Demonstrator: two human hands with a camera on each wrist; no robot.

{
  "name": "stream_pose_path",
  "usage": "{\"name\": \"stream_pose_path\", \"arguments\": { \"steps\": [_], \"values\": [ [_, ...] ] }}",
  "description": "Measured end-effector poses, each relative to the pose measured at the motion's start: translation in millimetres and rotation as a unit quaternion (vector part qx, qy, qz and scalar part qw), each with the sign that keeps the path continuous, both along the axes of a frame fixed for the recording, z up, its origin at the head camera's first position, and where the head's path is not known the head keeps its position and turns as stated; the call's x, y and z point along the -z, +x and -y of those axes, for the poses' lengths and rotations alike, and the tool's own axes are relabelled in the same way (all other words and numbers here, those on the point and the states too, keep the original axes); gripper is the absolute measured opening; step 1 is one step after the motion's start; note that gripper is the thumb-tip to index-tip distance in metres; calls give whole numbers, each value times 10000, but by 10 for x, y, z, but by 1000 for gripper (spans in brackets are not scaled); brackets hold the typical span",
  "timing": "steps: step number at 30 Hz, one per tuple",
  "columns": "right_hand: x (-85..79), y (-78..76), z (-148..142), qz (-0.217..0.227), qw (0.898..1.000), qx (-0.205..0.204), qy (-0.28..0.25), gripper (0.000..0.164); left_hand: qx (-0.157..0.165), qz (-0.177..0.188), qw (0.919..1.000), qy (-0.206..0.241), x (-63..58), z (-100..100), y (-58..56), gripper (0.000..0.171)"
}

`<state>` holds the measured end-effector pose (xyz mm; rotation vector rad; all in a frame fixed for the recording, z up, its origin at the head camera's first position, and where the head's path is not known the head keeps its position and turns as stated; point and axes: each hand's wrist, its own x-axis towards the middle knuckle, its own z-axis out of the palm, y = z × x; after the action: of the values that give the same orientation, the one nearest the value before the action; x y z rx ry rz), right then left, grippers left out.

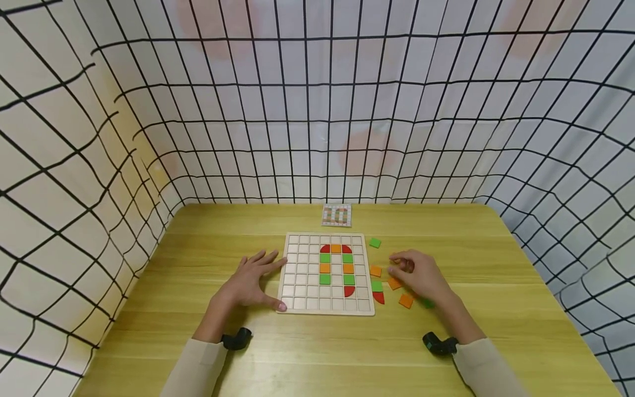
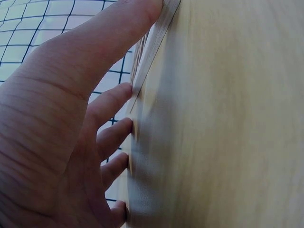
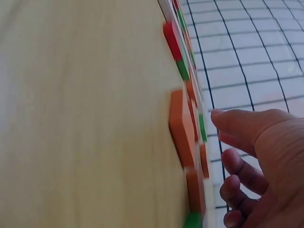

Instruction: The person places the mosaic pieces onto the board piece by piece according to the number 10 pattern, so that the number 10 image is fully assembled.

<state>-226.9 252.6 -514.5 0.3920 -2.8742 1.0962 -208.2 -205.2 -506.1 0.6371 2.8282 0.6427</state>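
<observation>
A pale wooden grid board (image 1: 300,286) lies on the table, with red, orange and green tiles set in an arch-like pattern. My left hand (image 1: 246,282) rests at its left side with fingers spread, the thumb at the lower left corner and the index fingertip at the left edge. To the right of the board, my right hand (image 1: 419,274) hovers over loose tiles, fingers loosely bent with a gap between thumb and index. An orange tile (image 1: 394,283) lies by its thumb. In the right wrist view, no tile shows in the hand (image 3: 280,152); an orange tile (image 3: 180,123) lies nearby.
A small printed pattern card (image 1: 337,215) lies behind the board. Other loose tiles include a green square (image 1: 375,242), an orange square (image 1: 405,300) and a red curved piece (image 1: 379,298). Black netting (image 1: 317,138) over white sheeting surrounds the wooden table (image 1: 317,353).
</observation>
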Motion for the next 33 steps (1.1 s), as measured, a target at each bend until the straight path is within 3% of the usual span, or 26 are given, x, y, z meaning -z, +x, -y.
{"name": "stream_pose_path", "arguments": {
  "steps": [6, 14, 22, 33],
  "values": [
    [-21, -36, -144, 153, 9991, 382, 86, 42, 23, -22, 10000, 30, -3, 2, -1, 117],
    [43, -101, -188, 282, 9975, 553, 350, 55, 36, -55, 10000, 42, -1, 2, 6, 117],
    [107, -152, -184, 202, 9970, 668, 344, 43, 27, -44, 10000, 55, 4, -4, 11, 117],
    [84, -96, -197, 169, 9993, 325, 118, 34, 34, -195, 9998, -49, 11, 0, 8, 117]
  ]
}}
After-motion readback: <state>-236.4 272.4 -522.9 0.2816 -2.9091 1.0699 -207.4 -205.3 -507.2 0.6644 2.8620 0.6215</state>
